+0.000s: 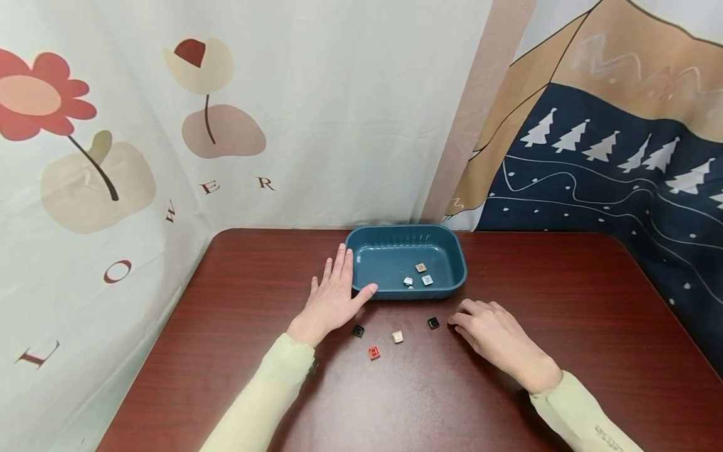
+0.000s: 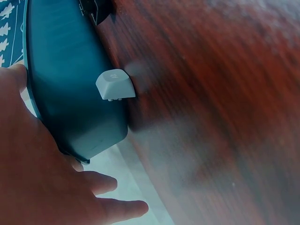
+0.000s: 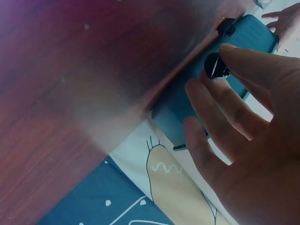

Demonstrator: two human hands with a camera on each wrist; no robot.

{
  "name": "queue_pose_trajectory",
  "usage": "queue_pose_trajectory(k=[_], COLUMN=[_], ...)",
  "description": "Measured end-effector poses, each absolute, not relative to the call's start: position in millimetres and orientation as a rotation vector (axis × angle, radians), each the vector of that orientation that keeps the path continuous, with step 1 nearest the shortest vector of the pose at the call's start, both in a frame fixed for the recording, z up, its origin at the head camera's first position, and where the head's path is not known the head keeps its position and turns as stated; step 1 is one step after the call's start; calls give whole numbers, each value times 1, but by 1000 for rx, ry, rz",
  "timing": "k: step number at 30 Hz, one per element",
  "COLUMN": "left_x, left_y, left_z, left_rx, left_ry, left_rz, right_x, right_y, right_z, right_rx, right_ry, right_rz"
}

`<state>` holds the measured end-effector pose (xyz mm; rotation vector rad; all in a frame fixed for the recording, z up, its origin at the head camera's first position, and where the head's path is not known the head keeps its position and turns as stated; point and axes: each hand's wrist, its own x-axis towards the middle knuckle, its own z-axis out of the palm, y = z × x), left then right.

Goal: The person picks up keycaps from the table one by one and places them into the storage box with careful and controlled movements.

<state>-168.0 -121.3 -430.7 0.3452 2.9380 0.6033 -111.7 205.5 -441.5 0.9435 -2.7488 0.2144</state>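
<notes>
My left hand lies against the left end of a blue plastic bin, fingers straight and thumb across its near rim. Just right of the bin's near corner, my right hand pinches a black keycap between thumb and index finger, mostly hidden in the head view. Close to those fingertips sits another black keycap. Farther left on the table are a cream keycap, a red keycap and a black keycap. Inside the bin lie a tan keycap and white keycaps.
The bin stands at the back edge of a dark red wooden table. Behind it hangs a printed curtain with flowers and letters, and a navy cloth with trees is at the right.
</notes>
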Motion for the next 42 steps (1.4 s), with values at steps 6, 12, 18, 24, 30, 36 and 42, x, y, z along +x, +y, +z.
queue_pose_trajectory(k=[6,12,18,24,30,36,42], left_x=[-169,-169,-168,-167,-168,-168,-168], left_y=[-122,-121,-121,-121,-121,-121,-121], left_z=[-432,-432,-432,-431,-432,-432,-431], left_rx=[349,347,349,340,344,340,342], left_ry=[2943,2943,2955,2944,2946,2947,2947], left_rz=[606,609,611,619,619,620,616], right_x=[-110,-108,-110,-111,-114,-117,-122], right_y=[206,204,201,199,194,192,189], right_z=[-436,-428,-423,-419,-414,-409,-407], right_rx=[943,935,938,913,888,852,804], right_ry=[-2692,-2651,-2554,-2441,-2344,-2342,-2353], right_rz=[270,345,455,535,558,577,607])
